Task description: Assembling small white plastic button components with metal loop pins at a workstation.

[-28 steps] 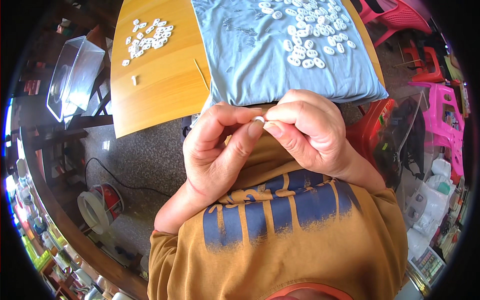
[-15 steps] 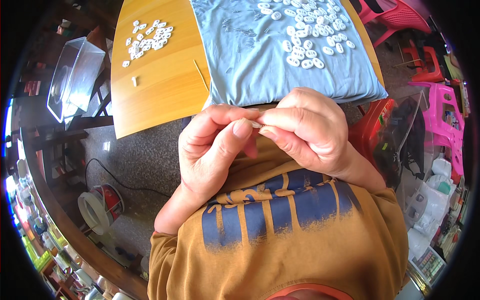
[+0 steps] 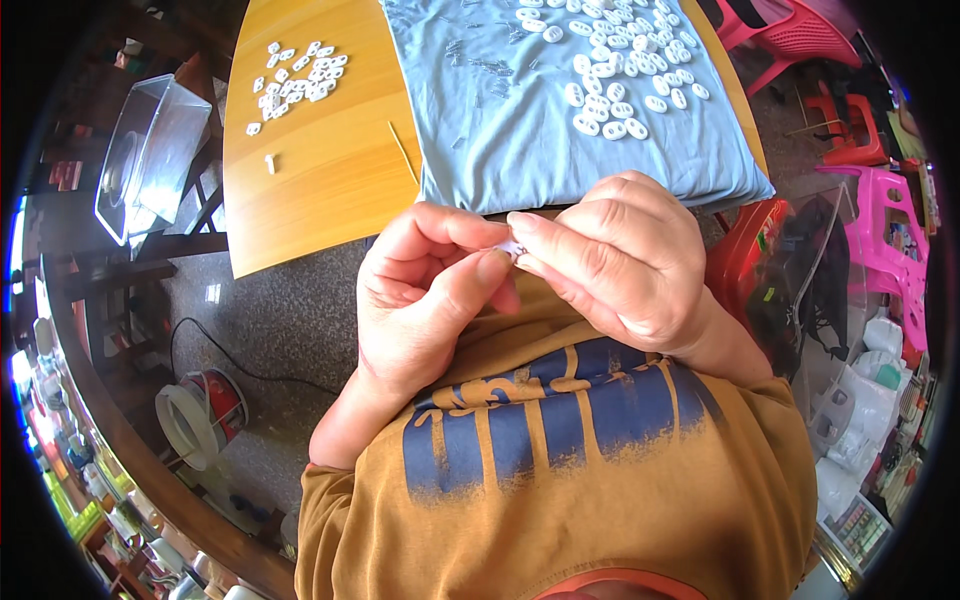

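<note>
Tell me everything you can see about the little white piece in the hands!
The piece is tiny and white, and looks like plastic. Only a bit of it peeks out, because fingertips cover the rest, so its whole shape can't be told. It is held up off the table, just on the person's side of the blue cloth. The left hand pinches it from the left, and the right hand's thumb and finger close on it from the right.

Held piece [image 3: 515, 248] was white, oval pieces [image 3: 602, 70] likewise. Cloth [image 3: 500, 150] was plain pale blue; table [image 3: 320, 200] yellow-brown with wood grain. Shirt [image 3: 600, 510] was mustard brown with navy print [image 3: 510, 450] and orange collar [image 3: 610, 575]. Chair [image 3: 805, 45] was pink; floor [image 3: 300, 310] dark grey, light-speckled.
</note>
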